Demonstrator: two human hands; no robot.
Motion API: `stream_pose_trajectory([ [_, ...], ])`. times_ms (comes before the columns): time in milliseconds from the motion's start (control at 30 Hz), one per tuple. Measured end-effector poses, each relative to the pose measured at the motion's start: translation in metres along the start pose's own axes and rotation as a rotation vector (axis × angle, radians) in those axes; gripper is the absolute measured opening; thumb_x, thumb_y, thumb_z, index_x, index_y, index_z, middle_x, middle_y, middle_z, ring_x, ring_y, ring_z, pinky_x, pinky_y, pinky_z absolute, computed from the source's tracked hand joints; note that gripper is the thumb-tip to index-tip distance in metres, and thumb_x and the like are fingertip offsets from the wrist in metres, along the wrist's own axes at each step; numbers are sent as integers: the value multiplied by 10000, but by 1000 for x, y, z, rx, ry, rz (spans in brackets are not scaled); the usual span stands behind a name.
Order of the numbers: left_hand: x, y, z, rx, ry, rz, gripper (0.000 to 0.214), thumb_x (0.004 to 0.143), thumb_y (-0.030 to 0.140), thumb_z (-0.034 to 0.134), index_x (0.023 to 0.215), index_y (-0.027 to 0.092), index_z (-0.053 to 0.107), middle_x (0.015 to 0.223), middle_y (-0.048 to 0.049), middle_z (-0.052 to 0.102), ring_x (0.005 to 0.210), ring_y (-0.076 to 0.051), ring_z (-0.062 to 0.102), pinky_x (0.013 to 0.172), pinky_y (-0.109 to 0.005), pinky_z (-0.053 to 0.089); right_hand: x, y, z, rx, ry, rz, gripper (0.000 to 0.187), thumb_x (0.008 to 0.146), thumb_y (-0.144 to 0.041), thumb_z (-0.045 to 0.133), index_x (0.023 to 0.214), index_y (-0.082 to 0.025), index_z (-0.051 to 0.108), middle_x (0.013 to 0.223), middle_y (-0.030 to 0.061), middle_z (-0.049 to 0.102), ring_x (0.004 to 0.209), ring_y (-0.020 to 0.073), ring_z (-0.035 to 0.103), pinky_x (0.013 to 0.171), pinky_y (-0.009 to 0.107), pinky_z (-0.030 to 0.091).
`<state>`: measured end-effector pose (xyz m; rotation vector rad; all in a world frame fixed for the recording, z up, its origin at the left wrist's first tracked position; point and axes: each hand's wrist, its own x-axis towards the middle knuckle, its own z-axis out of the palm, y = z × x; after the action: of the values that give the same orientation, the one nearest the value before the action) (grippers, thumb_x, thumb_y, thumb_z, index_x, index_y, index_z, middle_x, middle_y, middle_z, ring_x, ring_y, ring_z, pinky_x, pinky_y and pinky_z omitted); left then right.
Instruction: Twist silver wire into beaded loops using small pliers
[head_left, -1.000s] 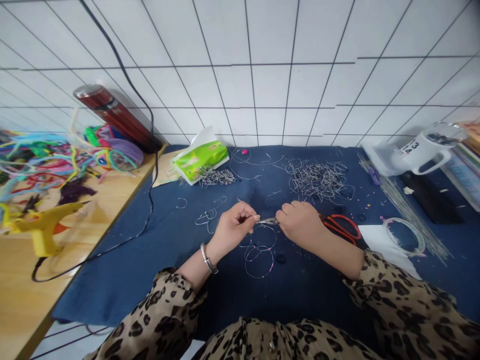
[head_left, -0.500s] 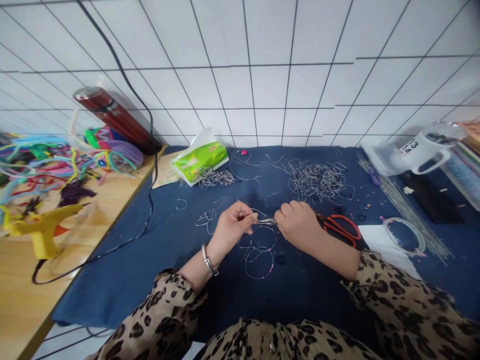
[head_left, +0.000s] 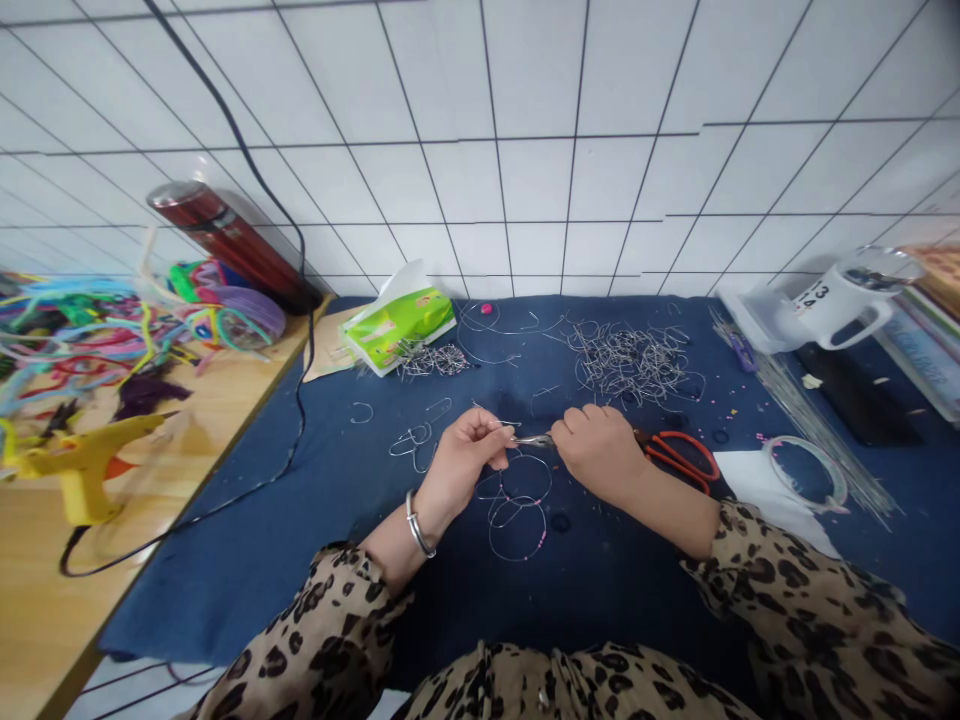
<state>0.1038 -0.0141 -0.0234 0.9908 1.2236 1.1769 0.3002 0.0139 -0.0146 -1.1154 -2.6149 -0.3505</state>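
My left hand [head_left: 474,445] pinches a thin wire at the middle of the blue cloth; its fingers hide most of what they hold. From the right, my right hand [head_left: 598,447] is closed around a pair of pliers [head_left: 534,440], whose metal jaws point left and meet the wire at my left fingertips. Below the hands lie looped wire rings [head_left: 517,505] strung with a few small pink beads. Bent wire pieces [head_left: 412,440] rest just left of my left hand. Red-handled scissors [head_left: 682,458] lie beside my right wrist.
A tangled heap of bent wires [head_left: 634,360] and a green tissue pack [head_left: 401,325] lie behind the hands. At right are straight wires [head_left: 825,430], a clear coil [head_left: 806,475] and a white mug [head_left: 847,300]. A yellow glue gun [head_left: 86,465] and red thermos [head_left: 232,240] stand left.
The view has shifted very slightly. Both hands keep nearly the same place and hold, with the pliers still at my left fingertips.
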Motion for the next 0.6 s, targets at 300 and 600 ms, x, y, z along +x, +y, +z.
stream_pose_trajectory([
  [300, -4, 7, 2, -83, -110, -38, 138, 773, 259, 618, 802, 138, 557, 767, -52, 678, 551, -88, 597, 549, -209, 457, 2, 6, 0, 24, -46, 52, 123, 800, -186, 480, 716, -166, 568, 694, 43, 536, 678, 162, 399, 590, 304, 184],
  [600, -7, 5, 6, -173, 51, -62, 196, 738, 296, 654, 803, 143, 551, 837, -53, 686, 615, -103, 633, 569, -215, 478, 6, 8, -3, 6, 42, 37, 141, 811, -195, 473, 713, -161, 568, 706, 54, 518, 715, 171, 372, 633, 316, 200],
])
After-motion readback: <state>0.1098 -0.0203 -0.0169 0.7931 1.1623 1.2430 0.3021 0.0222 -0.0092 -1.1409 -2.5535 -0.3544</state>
